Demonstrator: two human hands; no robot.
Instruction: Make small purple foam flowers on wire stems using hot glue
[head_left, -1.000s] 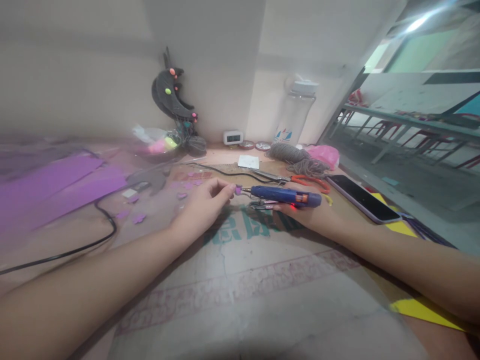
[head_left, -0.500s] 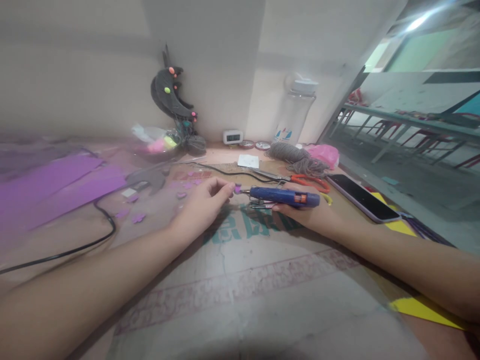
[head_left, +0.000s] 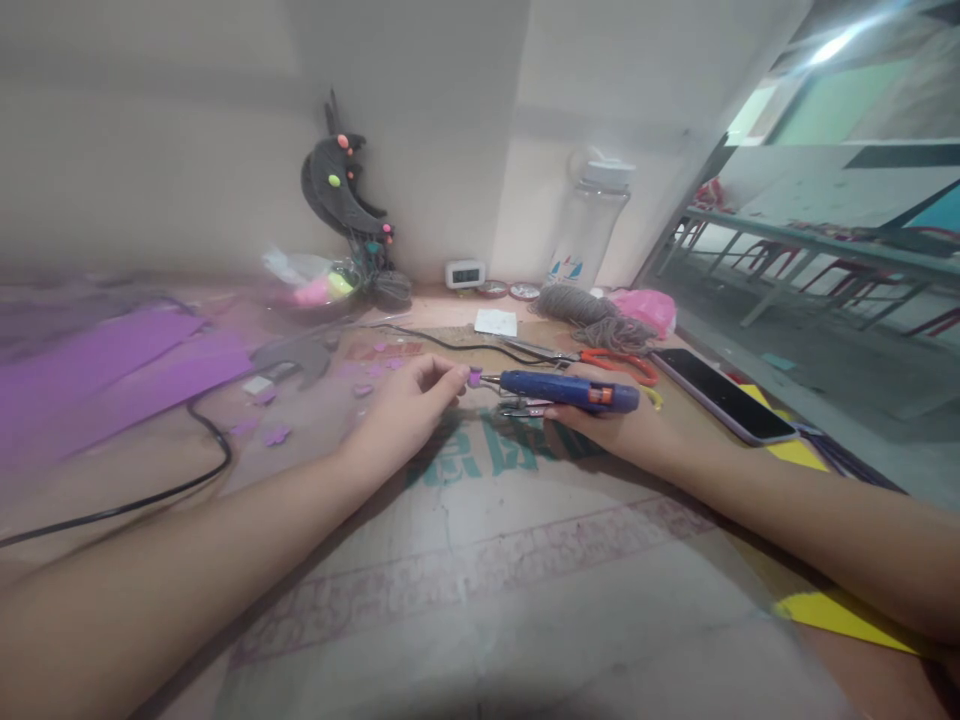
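Note:
My left hand (head_left: 420, 398) pinches a small purple cut-out piece (head_left: 475, 377) between thumb and fingertips. My right hand (head_left: 600, 415) is wrapped round a blue glue gun (head_left: 559, 388), whose metal nozzle points left and is at or very close to the purple piece. Whether nozzle and piece touch, I cannot tell. Under the gun's body a metal part (head_left: 521, 410) shows near my right fingers; I cannot make out whether it belongs to the gun. Loose purple flower cut-outs (head_left: 277, 436) lie left of my left hand.
Purple sheets (head_left: 127, 370) spread at the left, with a black cord (head_left: 150, 510) beside them. Orange-handled scissors (head_left: 615, 362), grey yarn (head_left: 574, 305) and a phone (head_left: 724, 395) lie beyond or right of my right hand. A clear bottle (head_left: 589, 225) and a grey crescent (head_left: 337, 190) stand near the wall.
Almost nothing differs. Both hands hold their places, with the purple piece and the glue gun still in them.

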